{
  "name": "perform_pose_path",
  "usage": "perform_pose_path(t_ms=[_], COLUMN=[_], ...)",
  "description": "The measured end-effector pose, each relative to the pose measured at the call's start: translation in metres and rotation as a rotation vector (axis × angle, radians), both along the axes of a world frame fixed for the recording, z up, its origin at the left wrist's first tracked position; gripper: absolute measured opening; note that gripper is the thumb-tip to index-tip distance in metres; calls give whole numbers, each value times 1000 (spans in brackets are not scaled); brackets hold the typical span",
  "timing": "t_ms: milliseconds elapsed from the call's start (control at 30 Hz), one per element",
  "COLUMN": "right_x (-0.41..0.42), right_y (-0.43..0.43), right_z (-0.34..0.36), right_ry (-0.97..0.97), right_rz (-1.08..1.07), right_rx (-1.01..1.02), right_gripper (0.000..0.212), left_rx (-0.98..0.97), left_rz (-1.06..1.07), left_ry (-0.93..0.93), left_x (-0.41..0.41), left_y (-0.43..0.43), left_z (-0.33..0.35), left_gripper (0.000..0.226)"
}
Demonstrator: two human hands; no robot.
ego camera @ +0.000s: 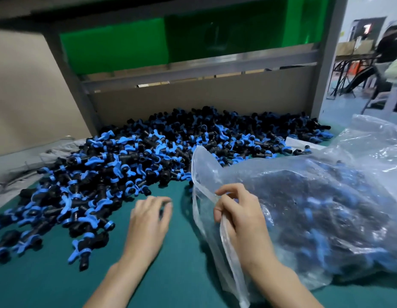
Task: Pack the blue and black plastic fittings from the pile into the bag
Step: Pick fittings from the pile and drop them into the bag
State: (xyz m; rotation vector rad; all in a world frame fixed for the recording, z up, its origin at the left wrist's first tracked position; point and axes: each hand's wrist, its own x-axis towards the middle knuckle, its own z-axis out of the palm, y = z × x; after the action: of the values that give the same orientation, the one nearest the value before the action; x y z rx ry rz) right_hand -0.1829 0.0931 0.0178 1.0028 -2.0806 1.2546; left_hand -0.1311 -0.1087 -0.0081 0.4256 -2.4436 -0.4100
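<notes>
Hundreds of blue-and-black fittings (pixel 148 165) heaped on green mat (pixel 182 274), spreading from 8 to 1 o'clock. Clear bag (pixel 315 207) at 4 o'clock, on its side, already well filled. Your right hand (pixel 237 218) at 5 o'clock pinches bag rim, fingers curled round plastic. Your left hand (pixel 148 221) at 7 o'clock, palm down, just beside pile edge, fingers loose, holding nothing.

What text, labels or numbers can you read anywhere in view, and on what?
None can be read.
The clear bag shows no print.
The fittings bear no legible marks.
The red and white patch in the far room is too blurred to read.
</notes>
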Motion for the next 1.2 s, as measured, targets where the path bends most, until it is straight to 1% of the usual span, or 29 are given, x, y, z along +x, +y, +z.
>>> perform_pose_path(t_ms=[33,100,133,200,267,400,467,600,633,733,800,933,1033,1100,1200], right_x=[-3,-7,-9,-11,-13,-13,-12,-11,-11,-10,-11,-12,-13,-14,-15], right_y=[-1,-2,-2,-1,-1,-1,0,1,1,1,2,4,5,5,5], right_z=[-3,-11,-14,-17,-19,-18,-16,-15,-15,-16,-16,-18,-18,-18,-18], right_ry=[-13,-43,-70,-147,-200,-217,-230,-254,-260,-263,-275,-287,-275,-269,-269], right_rz=[-2,-13,-7,-20,-40,-40,-37,-32,-33,-39,-42,-41,-42,-38,-45], right_rx=[63,131,142,159,165,184,183,158,151,158,159,147,150,154,152], right_gripper=[19,19,20,26,28,28,28,28,29,30,32,35,35,36,37], left_rx=[23,84,78,-6,-43,-61,-27,17,26,-11,-8,88,210,306,480], left_rz=[137,278,307,325,344,374,402,437,441,458,483,515,503,442,239], left_ry=[-23,-96,-136,-214,-261,-315,-303,-217,-212,-257,-254,-157,47,201,344], left_x=[5,7,3,-8,-18,-32,-35,-35,-34,-36,-40,-40,-31,-23,-18], left_y=[-24,-48,-49,-47,-49,-55,-54,-53,-53,-54,-56,-58,-57,-55,-47], left_z=[-9,-13,-11,-12,-11,-4,-2,-7,-6,-3,-1,-3,-4,-4,-5], left_gripper=[21,33,38,46,49,49,42,23,23,34,31,23,22,19,15])
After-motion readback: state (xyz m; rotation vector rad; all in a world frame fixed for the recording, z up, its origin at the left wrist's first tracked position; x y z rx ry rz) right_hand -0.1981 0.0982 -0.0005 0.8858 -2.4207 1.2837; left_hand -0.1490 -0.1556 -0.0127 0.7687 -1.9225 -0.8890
